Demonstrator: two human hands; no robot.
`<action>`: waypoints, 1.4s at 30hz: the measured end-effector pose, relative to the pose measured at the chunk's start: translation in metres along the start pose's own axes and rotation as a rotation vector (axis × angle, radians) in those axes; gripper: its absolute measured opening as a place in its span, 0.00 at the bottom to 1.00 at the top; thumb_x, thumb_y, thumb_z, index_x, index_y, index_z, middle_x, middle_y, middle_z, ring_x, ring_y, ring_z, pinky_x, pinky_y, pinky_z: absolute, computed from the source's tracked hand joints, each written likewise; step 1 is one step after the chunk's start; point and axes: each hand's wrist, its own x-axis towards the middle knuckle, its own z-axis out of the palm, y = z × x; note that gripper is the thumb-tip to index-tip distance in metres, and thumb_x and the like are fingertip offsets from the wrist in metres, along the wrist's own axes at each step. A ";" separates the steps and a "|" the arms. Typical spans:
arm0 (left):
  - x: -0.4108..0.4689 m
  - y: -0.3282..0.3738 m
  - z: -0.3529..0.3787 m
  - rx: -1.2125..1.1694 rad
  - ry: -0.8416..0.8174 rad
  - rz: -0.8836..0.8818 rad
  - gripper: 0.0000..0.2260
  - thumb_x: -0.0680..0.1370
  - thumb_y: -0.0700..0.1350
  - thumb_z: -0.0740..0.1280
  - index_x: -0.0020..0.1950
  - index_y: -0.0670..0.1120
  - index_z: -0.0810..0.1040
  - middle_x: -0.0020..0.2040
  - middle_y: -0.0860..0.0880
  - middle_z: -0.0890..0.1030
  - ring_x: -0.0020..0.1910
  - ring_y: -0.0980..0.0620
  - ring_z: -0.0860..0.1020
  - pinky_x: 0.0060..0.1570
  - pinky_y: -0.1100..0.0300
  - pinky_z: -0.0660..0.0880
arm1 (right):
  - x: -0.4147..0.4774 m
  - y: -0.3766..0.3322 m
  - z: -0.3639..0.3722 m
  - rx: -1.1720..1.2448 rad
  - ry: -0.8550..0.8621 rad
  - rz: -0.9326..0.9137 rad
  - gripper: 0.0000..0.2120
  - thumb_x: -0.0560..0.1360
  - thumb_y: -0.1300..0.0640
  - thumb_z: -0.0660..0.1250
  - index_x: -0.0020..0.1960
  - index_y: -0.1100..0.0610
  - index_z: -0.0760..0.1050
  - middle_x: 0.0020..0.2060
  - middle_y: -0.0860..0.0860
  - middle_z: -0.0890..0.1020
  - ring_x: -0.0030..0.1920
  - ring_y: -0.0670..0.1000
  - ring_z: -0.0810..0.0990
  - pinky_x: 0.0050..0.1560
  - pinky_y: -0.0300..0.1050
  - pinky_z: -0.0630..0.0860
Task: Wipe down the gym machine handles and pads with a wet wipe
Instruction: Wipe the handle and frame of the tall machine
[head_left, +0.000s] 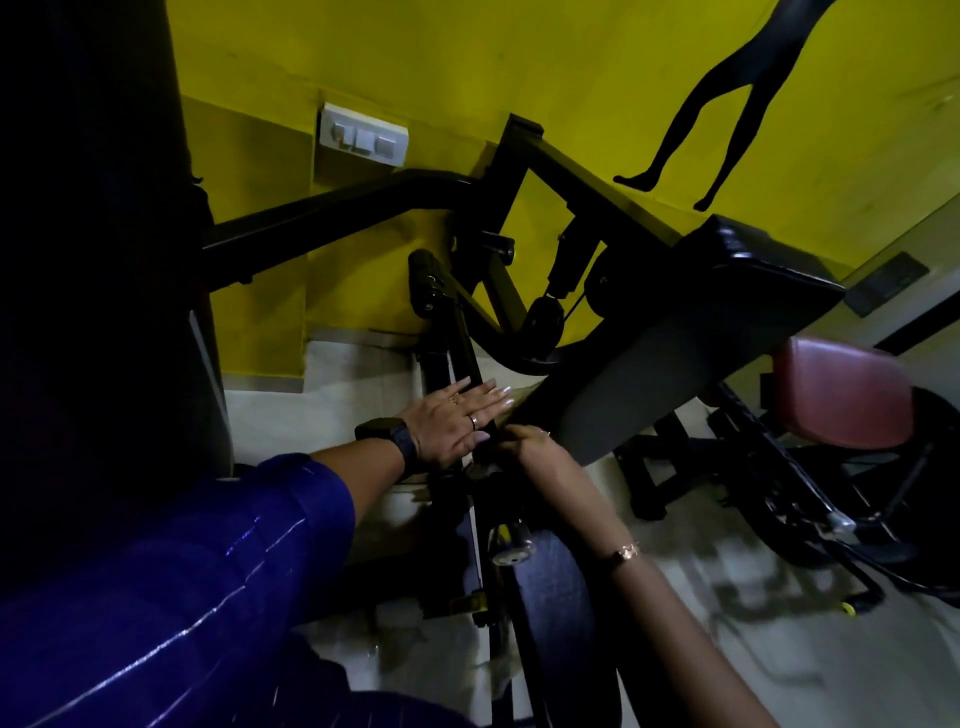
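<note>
Head view: the long black pad (675, 353) slants across the machine, and just left of its lower end the left hand (457, 418) lies flat, fingers straight, on the black frame bar (457, 338). At the pad's lower corner the right hand (527, 441) curls its fingers round that bar; whether it holds a wipe cannot be told. Right of the black pad stands a red pad (841, 395).
</note>
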 end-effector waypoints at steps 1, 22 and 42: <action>0.000 0.001 0.000 -0.004 0.003 -0.001 0.26 0.85 0.53 0.40 0.74 0.41 0.66 0.72 0.41 0.71 0.70 0.42 0.70 0.70 0.49 0.63 | -0.006 0.000 0.006 0.053 -0.026 -0.014 0.18 0.70 0.49 0.59 0.46 0.57 0.84 0.43 0.56 0.81 0.41 0.57 0.80 0.42 0.40 0.74; -0.006 0.041 -0.005 -0.078 0.113 0.238 0.27 0.85 0.54 0.42 0.70 0.43 0.73 0.67 0.42 0.76 0.70 0.38 0.70 0.72 0.51 0.52 | -0.114 -0.051 0.056 0.260 0.580 0.175 0.20 0.68 0.65 0.69 0.59 0.55 0.77 0.54 0.50 0.74 0.53 0.47 0.71 0.53 0.33 0.68; -0.002 0.080 -0.007 -0.154 0.078 0.248 0.28 0.85 0.54 0.41 0.69 0.45 0.75 0.67 0.47 0.77 0.71 0.41 0.69 0.68 0.50 0.60 | -0.123 -0.054 0.132 0.255 0.965 0.300 0.13 0.77 0.61 0.65 0.61 0.59 0.76 0.59 0.52 0.75 0.59 0.50 0.76 0.62 0.42 0.72</action>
